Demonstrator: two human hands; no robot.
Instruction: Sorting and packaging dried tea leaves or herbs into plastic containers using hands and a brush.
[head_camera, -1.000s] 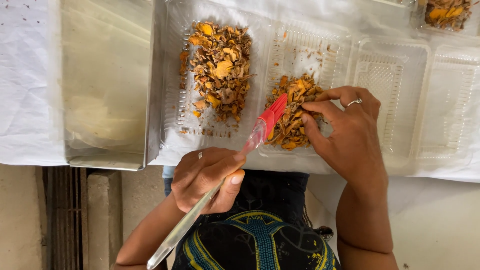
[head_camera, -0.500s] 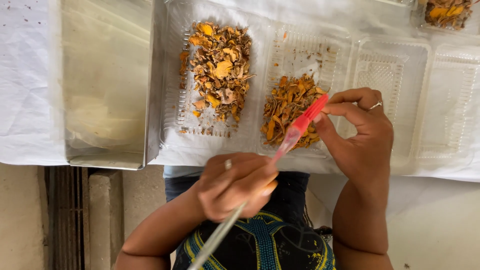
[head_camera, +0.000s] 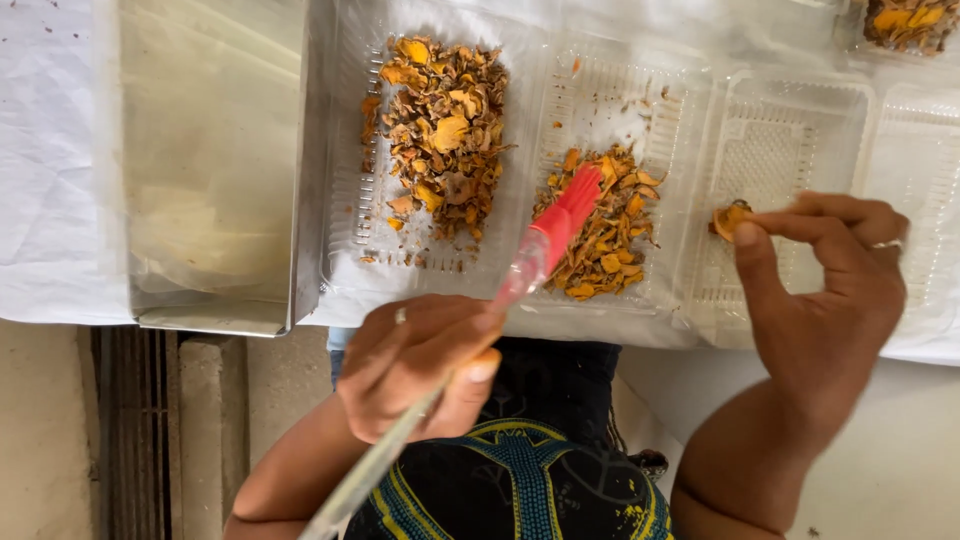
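Left hand (head_camera: 425, 365): fingers curled around the clear handle of a brush (head_camera: 520, 270), thumb pressed along the shaft, forearm rising from lower left. Brush angled up and right; its red bristles rest on the small pile (head_camera: 600, 225) of orange dried pieces in the middle clear tray (head_camera: 610, 90).

Right hand (head_camera: 820, 300): wrist bent, palm toward the camera, ring on one finger. Thumb and forefinger pinch a single orange piece (head_camera: 730, 218), held over the next tray (head_camera: 760, 150) to the right, apart from the pile.

Larger pile (head_camera: 440, 130) lies in the left tray. Metal tray (head_camera: 210, 160) sits further left on white cloth (head_camera: 50, 160).
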